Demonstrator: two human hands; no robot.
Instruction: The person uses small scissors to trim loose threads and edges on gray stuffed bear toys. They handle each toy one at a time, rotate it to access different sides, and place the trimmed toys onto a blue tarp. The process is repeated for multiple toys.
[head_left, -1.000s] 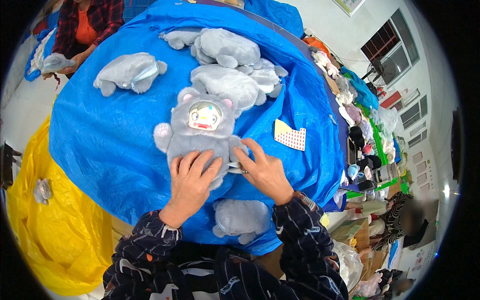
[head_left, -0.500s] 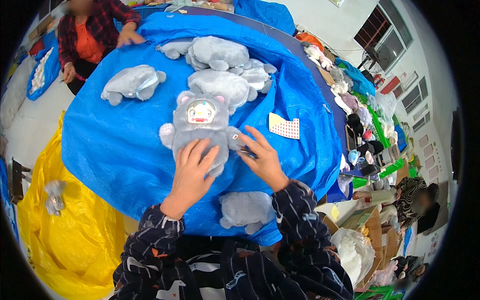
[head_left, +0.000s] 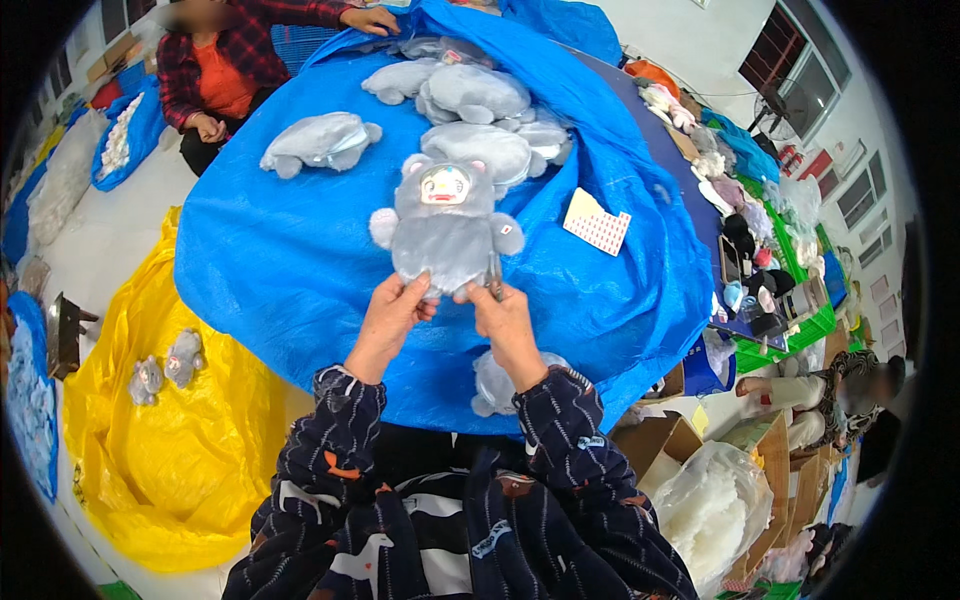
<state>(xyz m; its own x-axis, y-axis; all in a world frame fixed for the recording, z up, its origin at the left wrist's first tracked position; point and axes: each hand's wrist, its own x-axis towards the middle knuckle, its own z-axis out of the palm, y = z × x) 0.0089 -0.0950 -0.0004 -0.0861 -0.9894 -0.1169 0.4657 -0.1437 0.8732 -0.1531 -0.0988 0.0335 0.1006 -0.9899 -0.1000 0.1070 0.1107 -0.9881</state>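
Note:
A grey plush bear [head_left: 440, 240] with pink ears and a printed face lies face up on the blue sheet [head_left: 300, 240]. My left hand [head_left: 393, 312] pinches its lower edge between thumb and fingers. My right hand [head_left: 503, 320] is closed on the same edge, a little to the right. A small dark metal tool [head_left: 494, 287] shows at the right fingers; its kind is unclear. A small red-and-white label [head_left: 506, 230] is on the bear's right-side arm. Beside it lies a sticker sheet [head_left: 597, 222] with rows of red marks.
Several grey plush bodies [head_left: 475, 92] are piled beyond the bear; another [head_left: 322, 143] lies at left, one [head_left: 493, 384] partly behind my right wrist. A co-worker's hand [head_left: 370, 20] rests at the far edge. Yellow sheeting [head_left: 170, 450] holds two small plushes. Cartons [head_left: 770, 480] stand at right.
My hands have moved from the bear's belly and arm to its lower edge. The co-worker's hand has shifted right along the far edge. The whole view has shifted.

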